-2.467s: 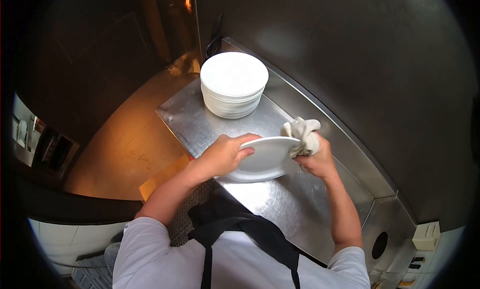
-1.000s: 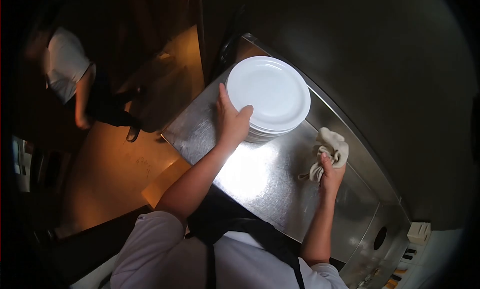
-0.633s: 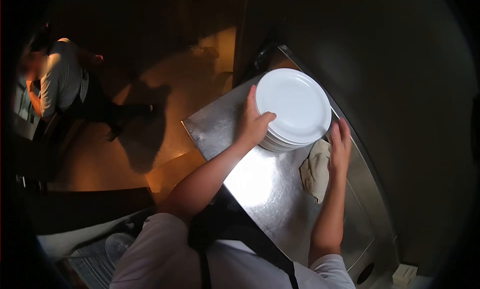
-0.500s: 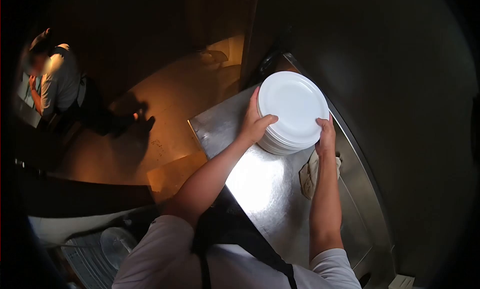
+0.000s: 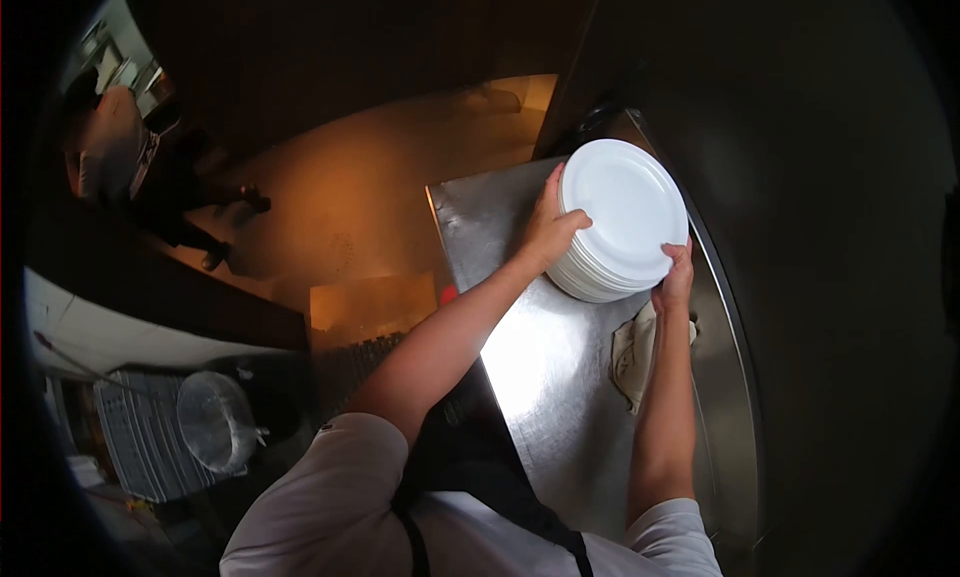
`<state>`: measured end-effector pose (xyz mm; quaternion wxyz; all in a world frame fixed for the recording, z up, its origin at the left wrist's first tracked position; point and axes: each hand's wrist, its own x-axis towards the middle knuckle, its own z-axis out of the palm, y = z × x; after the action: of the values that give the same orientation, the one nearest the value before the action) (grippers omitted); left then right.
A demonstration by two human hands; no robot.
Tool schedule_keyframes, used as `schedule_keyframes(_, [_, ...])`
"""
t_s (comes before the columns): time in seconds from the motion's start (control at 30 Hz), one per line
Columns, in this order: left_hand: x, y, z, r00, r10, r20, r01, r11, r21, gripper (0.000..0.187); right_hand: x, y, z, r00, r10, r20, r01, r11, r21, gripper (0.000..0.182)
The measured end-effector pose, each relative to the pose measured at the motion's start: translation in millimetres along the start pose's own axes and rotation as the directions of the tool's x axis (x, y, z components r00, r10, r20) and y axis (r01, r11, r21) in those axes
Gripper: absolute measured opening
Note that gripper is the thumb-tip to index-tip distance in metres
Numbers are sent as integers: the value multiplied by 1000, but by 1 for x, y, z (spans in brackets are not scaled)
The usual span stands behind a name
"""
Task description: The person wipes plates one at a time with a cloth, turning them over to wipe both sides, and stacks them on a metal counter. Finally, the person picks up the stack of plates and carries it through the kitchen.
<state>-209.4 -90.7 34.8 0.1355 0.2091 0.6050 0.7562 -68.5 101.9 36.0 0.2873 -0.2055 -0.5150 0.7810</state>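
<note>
A stack of white plates (image 5: 625,209) is gripped between my two hands over the far end of a metal counter (image 5: 560,367). My left hand (image 5: 553,227) clasps the stack's left side, its thumb lying on the top plate's rim. On the near right side, my right hand (image 5: 676,275) holds the stack with its thumb on the rim; its other fingers are hidden behind the plates. Just below the right hand, a crumpled beige cloth (image 5: 632,357) lies on the counter, partly covered by my right forearm.
A dark wall (image 5: 800,227) runs along the counter's right side. At the far left, a person (image 5: 115,152) stands on the lit brown floor (image 5: 340,197). Lower left are a clear round container (image 5: 215,422) and a stack of grey ridged trays (image 5: 140,437).
The view has swung left, so the counter and plates appear farther right. Both hands keep their hold on the stack. The person at the left has shifted posture, legs now apart.
</note>
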Motion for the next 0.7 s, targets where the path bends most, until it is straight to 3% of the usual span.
schedule_keyframes(0.2, [-55, -5, -4, 993, 65, -102, -63, 998, 15, 99, -35, 6, -11, 995, 81, 50, -82, 996, 17, 67])
schedule_keyframes(0.47, [-138, 11, -1, 987, 30, -158, -35, 999, -28, 102, -101, 1, -24, 992, 118, 55, -119, 993, 6, 72])
schedule_keyframes(0.6, [-166, 14, -1, 991, 73, -111, -60, 991, 117, 105, -115, -1, -32, 986, 132, 101, -133, 991, 0, 75])
schedule_keyframes(0.63, [-173, 16, -11, 997, 75, -20, -71, 987, 142, 104, -115, -1, -36, 986, 132, 104, -132, 991, -2, 74])
schedule_keyframes(0.7, [-201, 23, -21, 994, 111, -11, -110, 991, 75, 101, -111, 0, -43, 984, 128, 122, -128, 992, -5, 73])
